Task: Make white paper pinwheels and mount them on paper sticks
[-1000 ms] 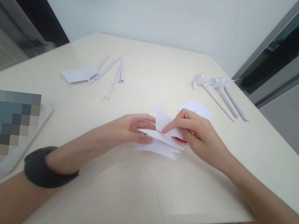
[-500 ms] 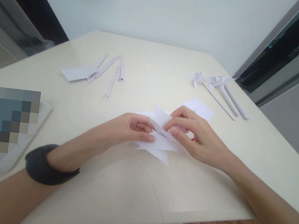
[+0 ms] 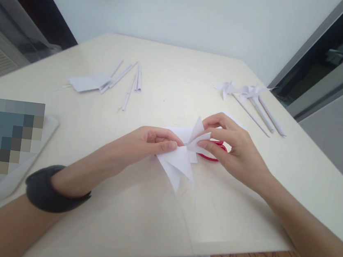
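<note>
Lifted and turned since a second ago: cut white paper no longer flat, long points now hanging down toward the near edge, one flap raised and curled over toward the middle. Held just above the cream table, at its centre. Pinched at the left side between thumb and fingertips of the left hand, probably to steady the sheet while a flap bends. Gripped at the lifted flap by the right hand, thumb and forefinger closed on the tip, seemingly to bring that corner to the centre. Red scissors lying under the right hand, mostly hidden, touching the table. A black wristband on the left forearm.

Farther out, at the right: finished paper pinwheels on rolled sticks, three as far as can be counted, laid side by side. At the far left: five or so rolled paper sticks, loosely fanned, beside one flat paper square.
</note>
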A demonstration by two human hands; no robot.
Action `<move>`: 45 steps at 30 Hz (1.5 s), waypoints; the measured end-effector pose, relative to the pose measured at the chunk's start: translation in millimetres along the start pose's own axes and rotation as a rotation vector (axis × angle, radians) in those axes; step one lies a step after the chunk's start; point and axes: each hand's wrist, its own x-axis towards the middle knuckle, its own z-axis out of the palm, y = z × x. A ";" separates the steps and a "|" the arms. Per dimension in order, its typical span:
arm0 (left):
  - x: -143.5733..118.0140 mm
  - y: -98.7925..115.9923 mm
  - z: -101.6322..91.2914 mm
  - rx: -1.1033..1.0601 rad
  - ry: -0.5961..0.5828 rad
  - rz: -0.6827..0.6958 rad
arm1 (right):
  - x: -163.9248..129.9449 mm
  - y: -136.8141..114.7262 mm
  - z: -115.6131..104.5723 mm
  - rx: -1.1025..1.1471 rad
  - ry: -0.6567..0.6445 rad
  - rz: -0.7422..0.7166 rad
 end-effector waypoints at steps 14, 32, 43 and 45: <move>-4.8 1.6 -1.1 -0.125 -0.117 -0.008 | 2.0 1.1 -7.5 0.165 0.097 -0.062; -3.1 3.5 7.7 -0.039 -0.246 0.040 | 1.2 -1.3 -2.1 0.155 -0.156 -0.315; -4.2 -0.3 7.3 -0.107 -0.159 0.058 | -2.0 1.8 0.2 0.083 -0.088 -0.424; -4.5 3.4 7.3 -0.125 -0.095 0.031 | -1.9 1.0 -1.9 0.041 -0.063 -0.438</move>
